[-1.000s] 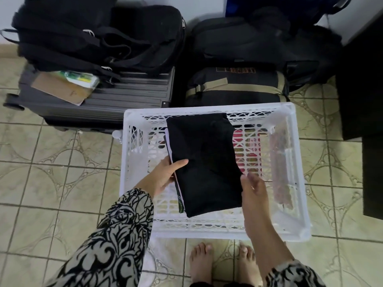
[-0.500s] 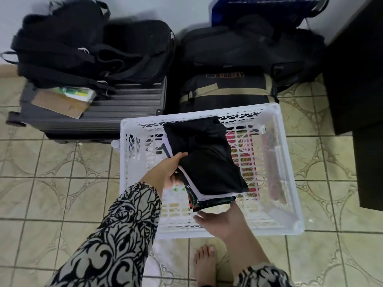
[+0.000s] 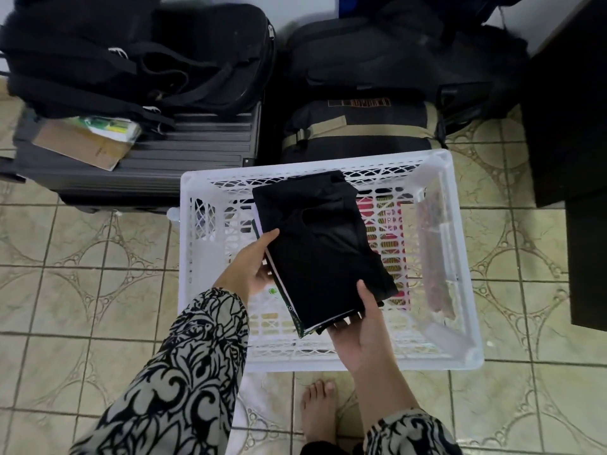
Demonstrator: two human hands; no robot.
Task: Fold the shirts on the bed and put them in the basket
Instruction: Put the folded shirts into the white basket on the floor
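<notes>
- Folded shirts (image 3: 323,254): a small stack, black on top with a pale edge and a darker printed layer showing at its near left side, held over the open white basket (image 3: 460,257), roughly over its middle and left half, not yet resting on the floor of it as far as I can tell.
- Far left, outside the task: a grey suitcase (image 3: 147,159) lies on the tiled floor (image 3: 82,274) with a brown envelope (image 3: 78,146) and black backpacks (image 3: 131,57) on top.
- Left hand (image 3: 253,267): it grips the stack's left edge, thumb on the top cloth and fingers curled underneath, the patterned sleeve (image 3: 184,372) reaching in over the basket's near left wall.
- The stack itself: I judge it light and soft, with nothing stiff inside, so it will sag or slide apart if carried by one edge; the smooth layers look likely to slip on each other. The best hold is the one shown, under two opposite sides with thumbs pinning the top.
- Right hand (image 3: 361,333): it holds the near right corner, thumb pressed on the black cloth and fingertips (image 3: 348,320) curled up from beneath.
- Right of the stack: something red and patterned shows through the basket's lattice, and a black duffel bag (image 3: 358,133) sits behind it.
- Next step, as I judge it: lower the stack flat, then slip the fingers out sideways.
</notes>
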